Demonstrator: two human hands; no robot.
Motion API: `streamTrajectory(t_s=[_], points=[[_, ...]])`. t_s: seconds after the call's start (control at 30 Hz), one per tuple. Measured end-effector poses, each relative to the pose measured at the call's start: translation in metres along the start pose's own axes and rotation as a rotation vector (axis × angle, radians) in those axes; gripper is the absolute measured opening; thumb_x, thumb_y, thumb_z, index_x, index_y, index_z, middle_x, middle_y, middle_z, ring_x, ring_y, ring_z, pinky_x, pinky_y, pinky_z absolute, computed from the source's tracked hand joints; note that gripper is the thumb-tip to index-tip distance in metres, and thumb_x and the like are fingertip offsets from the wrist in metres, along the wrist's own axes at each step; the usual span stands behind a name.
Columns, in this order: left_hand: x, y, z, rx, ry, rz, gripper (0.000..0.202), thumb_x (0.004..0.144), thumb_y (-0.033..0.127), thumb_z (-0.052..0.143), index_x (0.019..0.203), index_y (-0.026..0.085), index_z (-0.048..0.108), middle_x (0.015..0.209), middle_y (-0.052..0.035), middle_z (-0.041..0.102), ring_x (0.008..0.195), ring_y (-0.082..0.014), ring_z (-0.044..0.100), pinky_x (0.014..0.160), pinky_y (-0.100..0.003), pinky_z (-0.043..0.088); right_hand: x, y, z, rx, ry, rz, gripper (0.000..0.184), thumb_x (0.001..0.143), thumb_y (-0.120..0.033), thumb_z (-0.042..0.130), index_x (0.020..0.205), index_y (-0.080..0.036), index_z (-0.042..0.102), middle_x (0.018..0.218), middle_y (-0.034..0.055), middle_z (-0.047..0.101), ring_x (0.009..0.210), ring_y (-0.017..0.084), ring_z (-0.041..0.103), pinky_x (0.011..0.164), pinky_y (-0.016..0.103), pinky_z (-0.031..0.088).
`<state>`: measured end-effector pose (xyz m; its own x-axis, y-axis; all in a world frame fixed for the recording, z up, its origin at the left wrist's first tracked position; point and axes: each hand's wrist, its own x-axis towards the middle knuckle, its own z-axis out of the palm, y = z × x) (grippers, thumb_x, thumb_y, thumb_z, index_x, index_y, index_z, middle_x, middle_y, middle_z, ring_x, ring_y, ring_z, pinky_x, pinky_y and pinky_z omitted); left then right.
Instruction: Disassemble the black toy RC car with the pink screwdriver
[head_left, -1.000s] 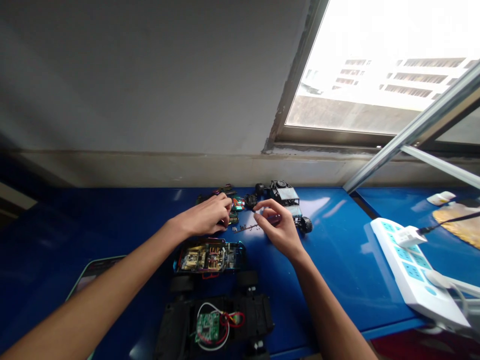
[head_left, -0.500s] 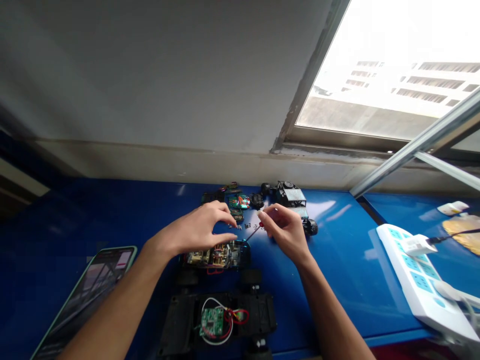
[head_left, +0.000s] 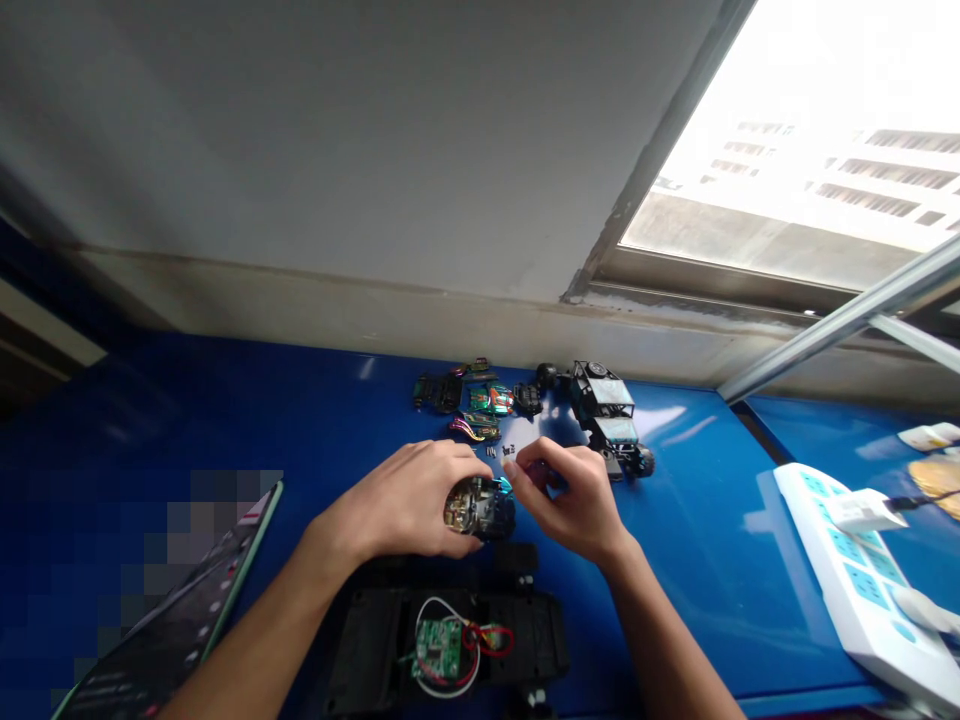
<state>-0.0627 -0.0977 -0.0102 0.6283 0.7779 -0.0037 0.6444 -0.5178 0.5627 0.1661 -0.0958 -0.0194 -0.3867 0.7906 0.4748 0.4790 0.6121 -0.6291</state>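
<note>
Head view: just far of the chassis [head_left: 529, 630], the toy car [head_left: 487, 512] is held by the left hand [head_left: 412, 500] — best braced steady. The right hand [head_left: 574, 498] is narrowly bunched beside the car's right end — whether anything is pinched cannot be told.

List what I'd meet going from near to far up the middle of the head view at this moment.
Black chassis carrying a green circuit board → small car body with the left hand around it → small loose pieces → green-and-orange shell → wall.
</note>
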Motion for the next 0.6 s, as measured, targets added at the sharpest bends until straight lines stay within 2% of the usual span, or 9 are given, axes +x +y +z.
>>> streamTrajectory(t_s=[0.23,0.6], points=[[-0.0029,-0.0026,0.0047,-0.014,0.054,-0.030,0.049,0.072,0.037,0.084,0.119,0.028,0.072,0.115,-0.0025,0.074,0.104,-0.0265,0.070,0.095,-0.034,0.053,-0.0002,0.0006,0.0005,-0.071,0.027,0.003,0.023,0.097,-0.031,0.065,0.077,-0.023,0.059,0.054,-0.0056,0.053,0.045,0.008,0.041,0.046,0.023,0.036],[-0.0041,-0.0032,0.0064,-0.010,0.057,-0.043,0.049,0.072,0.038,0.085,0.119,0.028,0.073,0.115,-0.0026,0.074,0.105,-0.0271,0.070,0.095,-0.036,0.054,0.0006,-0.0005,0.0012,-0.119,0.055,-0.014,0.023,0.098,-0.033,0.065,0.077,-0.023,0.060,0.055,-0.0049,0.056,0.043,0.008,0.044,0.045,0.022,0.039]])
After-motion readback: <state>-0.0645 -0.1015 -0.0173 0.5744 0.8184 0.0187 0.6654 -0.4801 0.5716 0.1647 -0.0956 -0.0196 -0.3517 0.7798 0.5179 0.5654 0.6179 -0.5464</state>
